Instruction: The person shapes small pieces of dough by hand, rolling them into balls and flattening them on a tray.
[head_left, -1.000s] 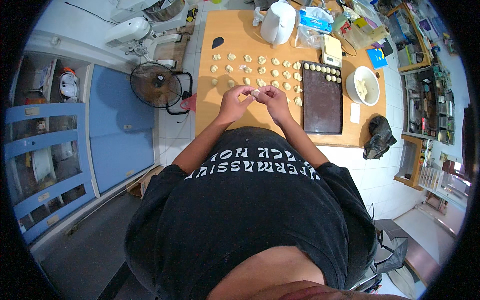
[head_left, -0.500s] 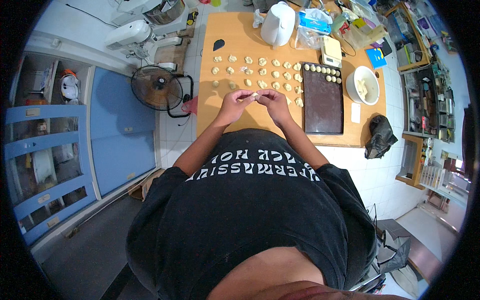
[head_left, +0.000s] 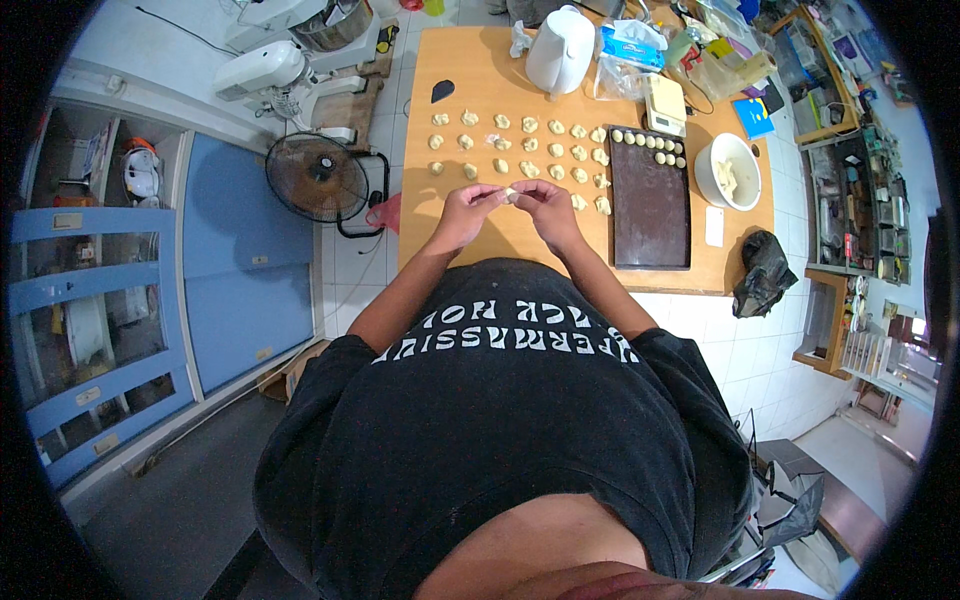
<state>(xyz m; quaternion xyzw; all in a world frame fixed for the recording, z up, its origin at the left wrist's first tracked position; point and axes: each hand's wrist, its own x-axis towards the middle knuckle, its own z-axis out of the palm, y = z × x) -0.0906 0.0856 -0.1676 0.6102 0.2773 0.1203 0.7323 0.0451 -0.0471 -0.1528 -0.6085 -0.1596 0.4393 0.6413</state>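
Both hands meet above the near part of the wooden table (head_left: pixel 470 60), pinching one small pale dough piece (head_left: pixel 511 194) between their fingertips. My left hand (head_left: pixel 468 213) grips it from the left, and my right hand (head_left: pixel 545 209) from the right; the fingers hide most of it. Just beyond them lie rows of rough dough lumps (head_left: pixel 529 147) on the tabletop. Right of these rests a dark baking tray (head_left: pixel 651 215), with several smooth round dough balls (head_left: pixel 648 139) lined up along its far end.
A white bowl (head_left: pixel 745 190) with dough pieces stands right of the tray. Behind the tray is a kitchen scale (head_left: pixel 663 104); a white kettle (head_left: pixel 559 52) and a blue tissue pack (head_left: pixel 632 42) are at the far side. A black plastic bag (head_left: pixel 764 272) hangs by the right edge. A fan (head_left: pixel 317 176) stands left.
My hands stay together over the table, with fingers shifting slightly around the dough. The view has moved a little, so the table sits slightly further right.
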